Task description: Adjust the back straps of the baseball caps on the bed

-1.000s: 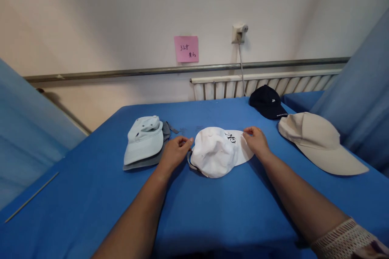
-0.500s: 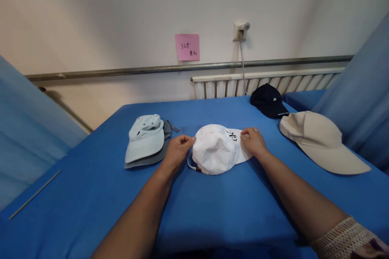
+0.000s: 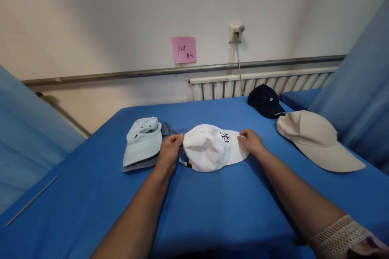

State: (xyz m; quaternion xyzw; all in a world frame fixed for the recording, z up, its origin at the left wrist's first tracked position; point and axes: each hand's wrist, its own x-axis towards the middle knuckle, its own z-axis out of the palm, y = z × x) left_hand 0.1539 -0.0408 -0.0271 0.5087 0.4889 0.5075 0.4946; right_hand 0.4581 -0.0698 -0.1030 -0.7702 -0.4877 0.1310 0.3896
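Note:
A white baseball cap [image 3: 206, 147] with black lettering lies on the blue sheet in front of me, its brim pointing right. My left hand [image 3: 170, 149] pinches the back edge of its crown, near the loose strap. At the other end, my right hand [image 3: 252, 142] grips the brim between thumb and fingers. Just left of my left hand sits a light blue cap [image 3: 143, 139], stacked on a grey cap [image 3: 142, 164] that is mostly covered.
A beige cap [image 3: 316, 135] lies on the right, with a dark navy cap [image 3: 264, 100] behind it. A thin stick [image 3: 32, 201] rests at the left edge of the blue-covered bed [image 3: 212, 206]. Behind are a radiator [image 3: 219, 89], a metal rail [image 3: 136, 73] and blue curtains [image 3: 24, 129].
The white cap has shifted a little to the left and looks more stretched out. My left hand has moved left with its back edge, and more of the brim shows beside my right hand.

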